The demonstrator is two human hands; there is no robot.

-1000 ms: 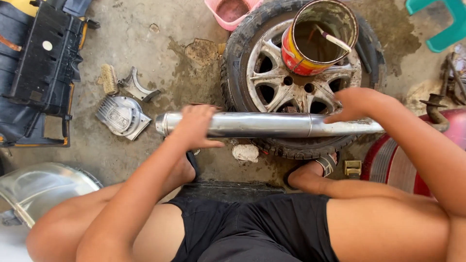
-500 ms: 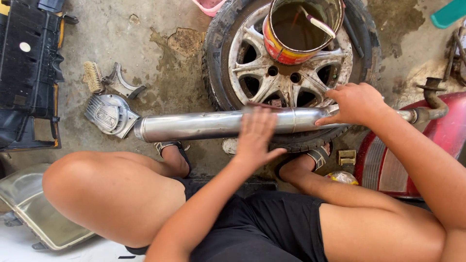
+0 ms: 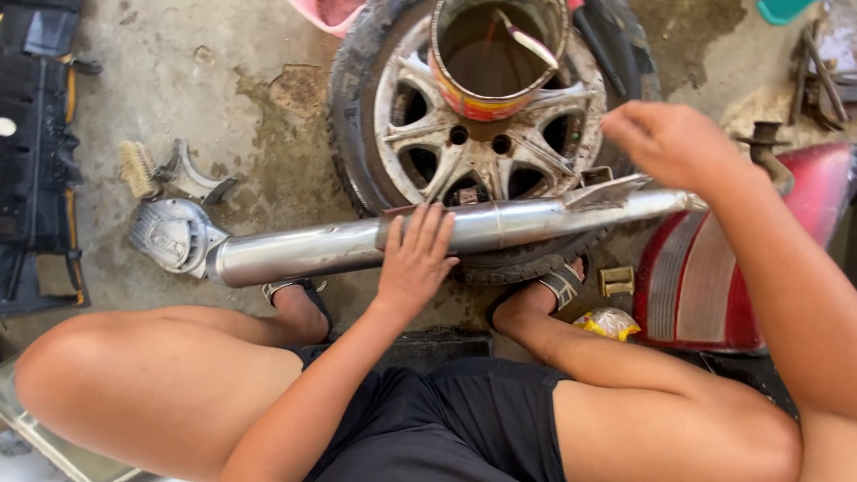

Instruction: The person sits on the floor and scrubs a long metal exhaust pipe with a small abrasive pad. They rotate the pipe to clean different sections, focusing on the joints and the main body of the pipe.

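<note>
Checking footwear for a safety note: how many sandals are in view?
2. One sandal is under the silver pipe, left of the left hand; the other sandal is beside the tyre. Both are partly hidden.

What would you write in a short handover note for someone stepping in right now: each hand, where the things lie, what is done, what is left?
Left hand: flat on the silver exhaust pipe, fingers spread, holding a dark strip against it.
Right hand: raised above the pipe's narrow end, holding nothing.
The pipe lies across the car wheel on the floor; an open tin with a stick in it stands on the wheel.
Done: the pipe looks shiny.
Left: cannot tell.
</note>
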